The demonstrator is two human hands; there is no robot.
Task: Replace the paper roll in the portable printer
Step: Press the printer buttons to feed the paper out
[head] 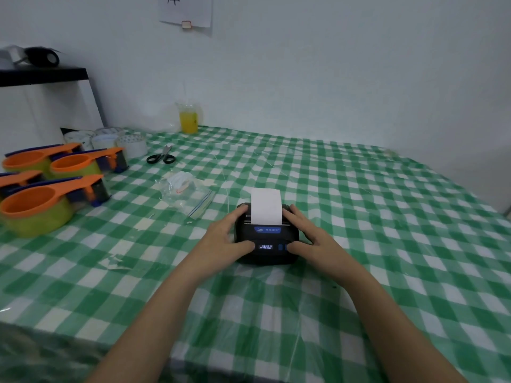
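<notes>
A small black portable printer (266, 239) sits on the green checked tablecloth (359, 217), its lid closed and its little screen lit. A strip of white paper (266, 206) stands up out of its slot. My left hand (226, 236) grips the printer's left side, thumb on the front panel beside the screen. My right hand (309, 236) grips its right side, thumb resting on the blue buttons. The roll itself is hidden inside the printer.
Orange and green tape dispensers (41, 194) crowd the left edge, with several white tape rolls (130, 145) behind them. Black scissors (161, 156), a clear zip bag (185, 193) and a cup of yellow drink (188, 121) lie further back. A white wall stands behind the table.
</notes>
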